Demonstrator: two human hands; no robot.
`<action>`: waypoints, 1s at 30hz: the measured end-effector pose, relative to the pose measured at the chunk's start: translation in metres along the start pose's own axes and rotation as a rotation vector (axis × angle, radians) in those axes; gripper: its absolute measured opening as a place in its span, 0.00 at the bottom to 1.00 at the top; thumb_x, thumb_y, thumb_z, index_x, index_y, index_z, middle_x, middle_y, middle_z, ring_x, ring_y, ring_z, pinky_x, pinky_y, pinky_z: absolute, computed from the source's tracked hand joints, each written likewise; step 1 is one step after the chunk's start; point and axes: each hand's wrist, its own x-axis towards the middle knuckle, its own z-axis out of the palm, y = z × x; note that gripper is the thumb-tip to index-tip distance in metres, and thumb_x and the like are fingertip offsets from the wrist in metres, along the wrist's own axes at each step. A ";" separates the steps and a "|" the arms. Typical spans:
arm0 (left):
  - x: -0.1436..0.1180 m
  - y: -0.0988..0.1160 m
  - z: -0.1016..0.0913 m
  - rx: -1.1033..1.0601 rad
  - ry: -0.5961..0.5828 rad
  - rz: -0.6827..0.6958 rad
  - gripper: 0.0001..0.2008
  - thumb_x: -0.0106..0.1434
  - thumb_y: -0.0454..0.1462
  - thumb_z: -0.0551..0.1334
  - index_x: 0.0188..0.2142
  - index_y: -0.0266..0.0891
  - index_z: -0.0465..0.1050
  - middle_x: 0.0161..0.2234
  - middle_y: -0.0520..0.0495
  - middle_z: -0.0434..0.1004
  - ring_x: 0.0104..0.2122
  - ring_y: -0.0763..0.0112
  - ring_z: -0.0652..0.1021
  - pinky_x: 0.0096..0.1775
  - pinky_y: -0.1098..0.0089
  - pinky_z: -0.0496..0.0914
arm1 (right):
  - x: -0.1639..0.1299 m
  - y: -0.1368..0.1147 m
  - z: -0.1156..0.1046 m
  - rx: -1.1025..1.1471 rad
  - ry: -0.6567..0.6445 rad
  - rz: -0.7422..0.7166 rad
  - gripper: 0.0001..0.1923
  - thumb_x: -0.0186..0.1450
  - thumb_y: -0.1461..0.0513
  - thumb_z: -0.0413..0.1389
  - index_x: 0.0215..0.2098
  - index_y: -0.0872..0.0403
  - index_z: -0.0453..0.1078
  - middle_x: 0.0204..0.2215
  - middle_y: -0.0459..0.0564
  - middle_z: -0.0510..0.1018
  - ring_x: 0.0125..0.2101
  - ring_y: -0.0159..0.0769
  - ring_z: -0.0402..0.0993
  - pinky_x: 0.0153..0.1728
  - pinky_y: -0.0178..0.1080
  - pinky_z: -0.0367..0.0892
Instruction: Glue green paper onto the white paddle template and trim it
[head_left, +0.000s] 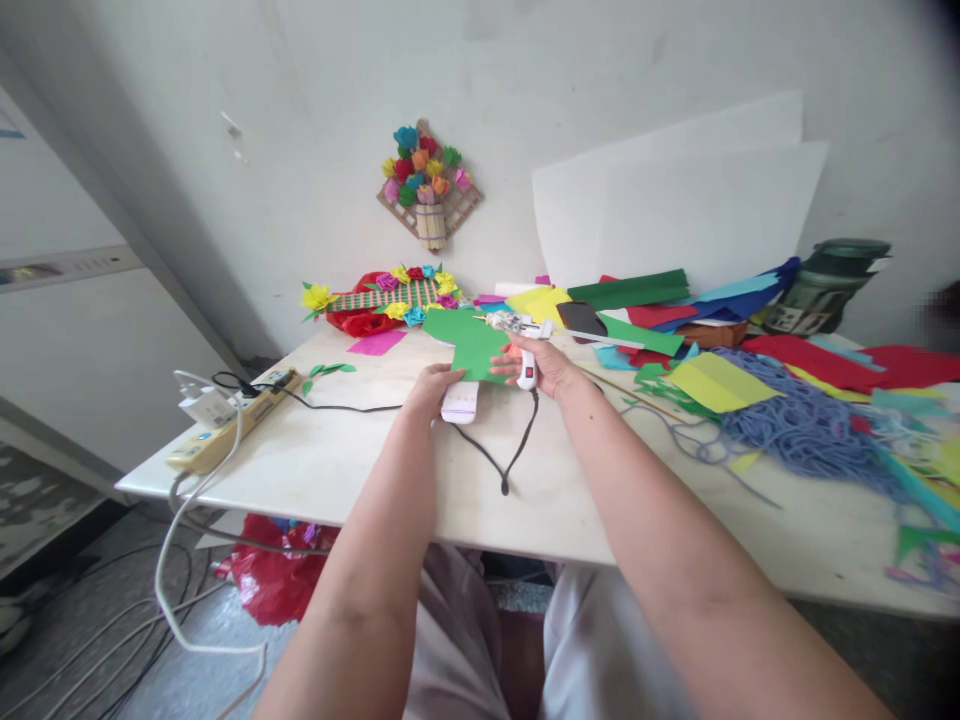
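Note:
In my right hand (553, 368) is a white hot glue gun (528, 372) with a red switch, its nozzle pointing left. A pale glue stick (604, 338) sticks out of its back. My left hand (430, 390) grips the lower left edge of a green paper sheet (472, 345), thumb on top. The sheet lies partly beneath the gun and my right fingertips. Just below the sheet, beside my left fingers, a small white block-like object (459, 404) shows; its kind is unclear. The gun's black cord (504, 478) loops down over the table.
A yellowish power strip (225, 430) with plugs is at left. Behind lies a flower-decorated woven piece (386, 295). On the right are coloured papers (630, 290), blue-grey yarn (795, 425) and a dark green jar (829, 285). A paper-flower basket (430, 190) hangs on the wall.

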 end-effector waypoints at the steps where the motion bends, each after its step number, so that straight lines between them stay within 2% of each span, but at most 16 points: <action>1: 0.000 0.000 0.001 -0.014 -0.002 -0.001 0.08 0.46 0.31 0.64 0.29 0.30 0.72 0.20 0.45 0.74 0.18 0.69 0.73 0.24 0.69 0.68 | 0.001 0.001 0.001 -0.003 0.018 -0.008 0.14 0.58 0.53 0.56 0.29 0.57 0.64 0.24 0.54 0.78 0.24 0.37 0.76 0.18 0.34 0.69; 5: 0.000 0.000 0.004 -0.063 -0.002 -0.014 0.08 0.45 0.29 0.64 0.29 0.30 0.71 0.21 0.45 0.75 0.20 0.67 0.75 0.26 0.67 0.70 | 0.004 0.007 0.002 -0.011 0.071 -0.011 0.13 0.58 0.54 0.56 0.30 0.57 0.65 0.24 0.54 0.77 0.23 0.37 0.75 0.20 0.35 0.71; 9: 0.002 -0.004 0.005 -0.043 0.035 0.013 0.17 0.41 0.29 0.67 0.34 0.31 0.69 0.21 0.46 0.75 0.22 0.66 0.76 0.27 0.66 0.70 | 0.008 0.013 0.001 -0.012 0.081 -0.001 0.14 0.58 0.54 0.56 0.30 0.57 0.65 0.24 0.54 0.77 0.23 0.37 0.75 0.20 0.36 0.71; 15: 0.006 -0.009 0.007 0.068 0.108 0.180 0.24 0.39 0.33 0.70 0.37 0.33 0.68 0.20 0.49 0.74 0.21 0.66 0.75 0.27 0.66 0.70 | 0.009 0.016 0.005 0.014 0.095 -0.052 0.15 0.58 0.52 0.56 0.30 0.57 0.65 0.24 0.52 0.77 0.22 0.36 0.75 0.19 0.35 0.70; 18: 0.004 -0.007 0.011 0.035 0.108 0.247 0.24 0.39 0.34 0.70 0.38 0.33 0.68 0.23 0.48 0.76 0.23 0.66 0.76 0.29 0.65 0.70 | 0.007 0.014 0.010 0.055 0.112 -0.119 0.16 0.57 0.51 0.56 0.31 0.56 0.65 0.25 0.52 0.78 0.23 0.36 0.75 0.19 0.34 0.70; 22: 0.000 -0.003 0.016 -0.032 0.157 0.288 0.20 0.39 0.34 0.70 0.33 0.33 0.68 0.25 0.47 0.77 0.25 0.67 0.76 0.32 0.66 0.70 | 0.004 0.012 0.013 0.100 0.137 -0.199 0.18 0.56 0.48 0.56 0.32 0.55 0.64 0.25 0.50 0.78 0.22 0.35 0.75 0.20 0.34 0.70; 26: -0.001 -0.002 0.016 -0.083 0.138 0.277 0.20 0.38 0.36 0.71 0.32 0.33 0.68 0.25 0.46 0.77 0.26 0.66 0.77 0.33 0.66 0.70 | 0.008 0.011 0.010 0.114 0.224 -0.256 0.20 0.55 0.47 0.56 0.31 0.55 0.64 0.21 0.48 0.76 0.17 0.32 0.72 0.18 0.34 0.69; 30: 0.003 -0.004 0.010 -0.178 0.117 0.259 0.22 0.36 0.35 0.71 0.32 0.35 0.67 0.24 0.50 0.75 0.22 0.72 0.75 0.28 0.70 0.68 | 0.013 0.012 0.005 0.161 0.383 -0.322 0.18 0.55 0.48 0.56 0.29 0.54 0.64 0.15 0.43 0.72 0.12 0.27 0.65 0.13 0.31 0.64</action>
